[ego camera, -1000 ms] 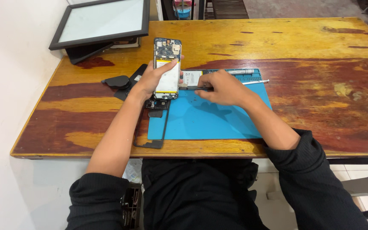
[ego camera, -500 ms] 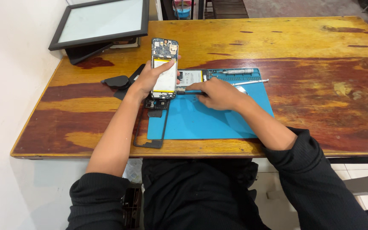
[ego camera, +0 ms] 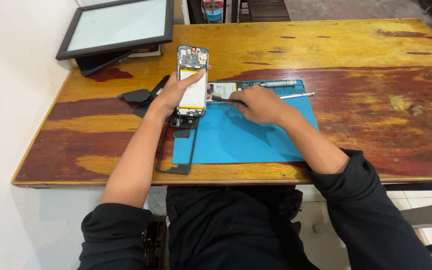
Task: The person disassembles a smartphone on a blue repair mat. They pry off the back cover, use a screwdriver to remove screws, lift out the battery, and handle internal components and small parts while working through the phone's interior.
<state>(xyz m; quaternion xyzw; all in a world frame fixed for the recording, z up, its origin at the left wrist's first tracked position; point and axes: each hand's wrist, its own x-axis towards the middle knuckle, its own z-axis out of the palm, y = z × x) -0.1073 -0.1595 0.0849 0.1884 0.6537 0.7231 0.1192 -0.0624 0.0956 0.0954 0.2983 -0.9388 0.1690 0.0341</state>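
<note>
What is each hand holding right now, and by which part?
The left hand holds an opened phone by its lower half, fingers around the long edges. The right hand holds a thin dark tool by its rear end, tip toward the phone.

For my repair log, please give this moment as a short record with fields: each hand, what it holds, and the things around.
left hand: left hand holds the opened phone lifted, back cover off, battery showing
right hand: right hand holds a thin dark tool, tip toward the phone
work surface: blue mat on the wooden table
near the phone: black frame part at the mat's left edge
far left: dark framed panel
on mat's top edge: grey pen-shaped tool
</note>
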